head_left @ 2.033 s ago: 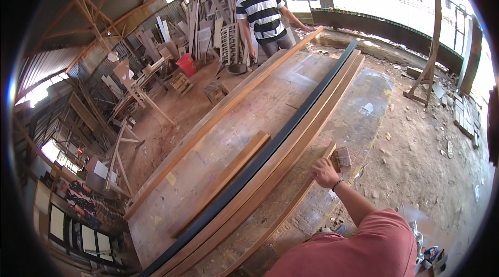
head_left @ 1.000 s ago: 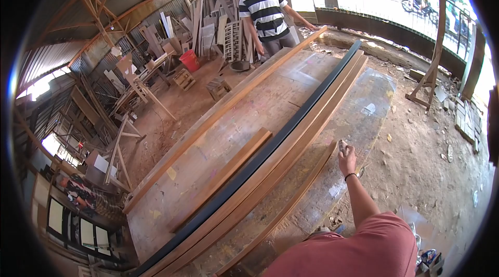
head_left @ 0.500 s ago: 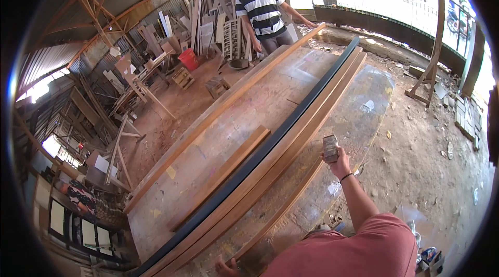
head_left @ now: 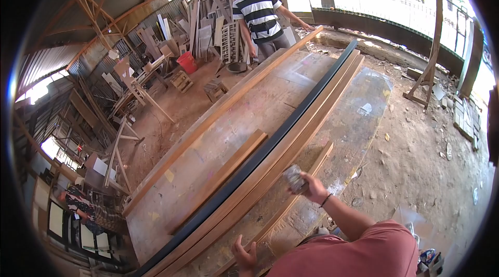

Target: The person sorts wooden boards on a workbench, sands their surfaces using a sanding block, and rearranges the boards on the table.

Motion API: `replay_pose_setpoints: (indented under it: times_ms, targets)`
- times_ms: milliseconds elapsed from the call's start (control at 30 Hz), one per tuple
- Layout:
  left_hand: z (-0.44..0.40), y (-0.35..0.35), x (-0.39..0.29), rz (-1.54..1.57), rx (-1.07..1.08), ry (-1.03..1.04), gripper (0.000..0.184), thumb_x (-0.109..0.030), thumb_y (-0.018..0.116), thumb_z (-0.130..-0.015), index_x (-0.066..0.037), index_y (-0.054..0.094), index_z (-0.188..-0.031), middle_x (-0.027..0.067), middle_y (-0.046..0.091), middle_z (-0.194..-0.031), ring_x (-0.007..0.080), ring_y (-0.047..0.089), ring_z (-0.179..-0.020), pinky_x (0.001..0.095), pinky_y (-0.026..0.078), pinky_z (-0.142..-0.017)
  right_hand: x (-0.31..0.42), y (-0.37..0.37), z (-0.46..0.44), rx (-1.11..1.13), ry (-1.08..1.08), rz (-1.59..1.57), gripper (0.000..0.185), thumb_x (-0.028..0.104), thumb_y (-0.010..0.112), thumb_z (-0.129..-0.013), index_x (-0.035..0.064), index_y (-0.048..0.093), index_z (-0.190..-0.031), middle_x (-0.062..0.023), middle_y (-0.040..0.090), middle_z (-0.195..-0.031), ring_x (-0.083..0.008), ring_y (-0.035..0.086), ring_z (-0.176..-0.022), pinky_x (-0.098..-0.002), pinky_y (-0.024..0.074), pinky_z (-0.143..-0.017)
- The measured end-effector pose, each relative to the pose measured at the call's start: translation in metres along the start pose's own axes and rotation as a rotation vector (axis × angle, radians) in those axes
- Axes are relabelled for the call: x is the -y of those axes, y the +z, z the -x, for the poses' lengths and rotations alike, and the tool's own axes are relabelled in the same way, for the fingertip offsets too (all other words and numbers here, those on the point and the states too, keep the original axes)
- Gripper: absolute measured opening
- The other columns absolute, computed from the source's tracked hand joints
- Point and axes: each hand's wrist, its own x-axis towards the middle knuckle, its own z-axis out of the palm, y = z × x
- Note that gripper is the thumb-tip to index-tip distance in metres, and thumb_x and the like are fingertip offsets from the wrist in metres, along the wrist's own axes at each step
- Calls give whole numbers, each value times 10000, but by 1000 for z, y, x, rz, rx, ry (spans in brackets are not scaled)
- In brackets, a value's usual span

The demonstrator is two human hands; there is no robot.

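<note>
My right hand (head_left: 315, 189) grips a greyish rectangular block (head_left: 295, 178), possibly a sanding block, and holds it above a wooden strip near the table's right side. Its underside is hidden. The strip (head_left: 291, 202) runs diagonally along the table (head_left: 358, 101). Down at the bottom edge, my left hand (head_left: 245, 254) is beside the near end of that strip, with thumb and fingers apart and nothing visible in them. I cannot tell whether it touches the wood. Left of the strip lie brown boards (head_left: 280, 175) and a black bar (head_left: 275, 144).
A short board (head_left: 223, 175) and a long plank (head_left: 223, 116) lie further left. Across the table, a person in a striped shirt (head_left: 258, 16) has one hand at the plank's far end. Another person (head_left: 78, 201) is at lower left. A red bucket (head_left: 187, 62) stands beyond.
My right hand has moved left and toward me with the block, over the strip. My left hand has come up further into view. The strip's far end now shows beyond my right hand.
</note>
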Motion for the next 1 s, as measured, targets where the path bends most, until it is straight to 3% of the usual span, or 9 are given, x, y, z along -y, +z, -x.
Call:
replay_pose_setpoints:
  times_ms: [100, 167, 233, 367, 433, 633, 767, 933, 1000]
  targets:
    - [-33, 1, -43, 251, 23, -72, 584, -316, 709, -1031, 28, 504, -1457, 244, 616, -1349, 359, 608, -1253, 499, 470, -1081, -26, 25, 12, 179, 136, 6, 507, 325, 421, -1140, -39, 470, -1489, -247, 657, -1374, -443, 740, -1114, -528, 627, -955]
    - [-41, 9, -50, 411, 56, -129, 553, -282, 693, -1051, 37, 495, -1457, 238, 618, -1349, 321, 630, -1231, 468, 505, -1063, -42, 48, 24, 160, 192, 122, 463, 342, 438, -1148, 13, 523, -1463, -182, 700, -1283, -344, 754, -1057, -457, 635, -914]
    - [-49, 28, -42, 948, 199, -344, 496, -225, 702, -1058, 35, 510, -1434, 191, 634, -1328, 268, 657, -1177, 414, 566, -1007, -66, 55, 28, 179, 188, 308, 440, 351, 462, -1149, 29, 558, -1432, -149, 710, -1220, -284, 739, -1019, -419, 625, -887]
    - [-63, 21, -65, 1096, 326, -533, 451, -199, 692, -1069, 40, 520, -1410, 147, 650, -1296, 209, 680, -1117, 339, 603, -934, -84, 80, 43, 344, 213, 675, 408, 378, 549, -1141, 41, 633, -1353, -22, 685, -1044, -105, 641, -962, -309, 551, -868]
    - [-63, 22, -78, 1124, 138, -572, 460, -205, 729, -1048, 30, 537, -1393, 120, 666, -1273, 187, 704, -1050, 306, 612, -851, -81, 92, 49, 362, 140, 785, 383, 373, 592, -1128, 33, 678, -1282, -5, 687, -1012, -98, 616, -948, -312, 532, -834]
    - [-58, 21, -71, 1184, 115, -626, 442, -193, 763, -1026, 5, 572, -1372, 91, 675, -1272, 165, 694, -1076, 297, 601, -811, -86, 91, 46, 426, 233, 733, 407, 362, 649, -1099, 23, 685, -1321, -18, 733, -1046, -113, 653, -968, -307, 548, -864]
    - [-53, 21, -67, 1214, 143, -624, 424, -193, 752, -1035, -18, 565, -1373, 69, 662, -1238, 169, 686, -1061, 312, 582, -823, -90, 92, 47, 422, 255, 769, 421, 364, 662, -1089, 31, 689, -1345, -24, 740, -1074, -122, 671, -1013, -324, 559, -899]
    - [-54, 21, -68, 1208, 92, -575, 412, -177, 760, -1033, 16, 588, -1354, 74, 681, -1238, 148, 667, -1074, 297, 544, -908, -98, 98, 50, 419, 76, 930, 445, 368, 655, -1088, 32, 679, -1379, -104, 755, -1145, -162, 695, -1078, -364, 558, -946]
    - [-61, 14, -76, 1132, 96, -527, 409, -181, 749, -1041, 9, 589, -1365, 66, 679, -1238, 139, 662, -1071, 297, 546, -876, -99, 100, 51, 399, 41, 977, 432, 355, 662, -1083, 24, 683, -1359, -115, 763, -1131, -177, 708, -1058, -364, 563, -933]
